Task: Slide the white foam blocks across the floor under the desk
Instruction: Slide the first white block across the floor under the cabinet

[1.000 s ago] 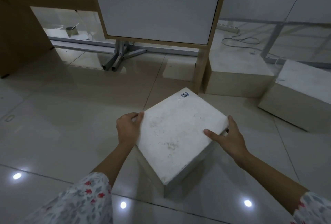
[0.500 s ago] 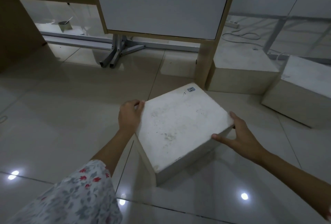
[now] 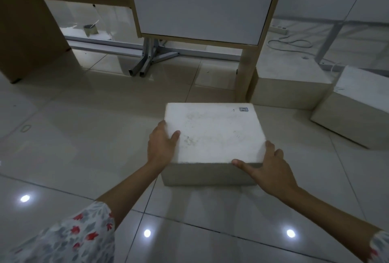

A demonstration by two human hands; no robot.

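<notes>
A white foam block (image 3: 214,132) with a small blue label at its far right corner rests on the tiled floor, squared to me. My left hand (image 3: 161,145) presses on its near left edge, thumb on top. My right hand (image 3: 266,165) grips its near right corner, thumb along the front edge. Two more foam blocks sit to the right: one (image 3: 292,82) against the desk's wooden leg, another (image 3: 357,102) at the frame's right edge. The desk's white cabinet (image 3: 202,4) hangs above the floor straight ahead.
A metal frame foot (image 3: 147,60) and rail lie under the cabinet. A wooden panel (image 3: 27,20) stands at the left. A small metal tin (image 3: 90,29) sits behind the rail. A power strip and cable (image 3: 288,39) lie on the floor at the back right.
The block has turned clockwise from a diagonal pose to square with me. Both hands shifted with it, the right one to the near right corner.
</notes>
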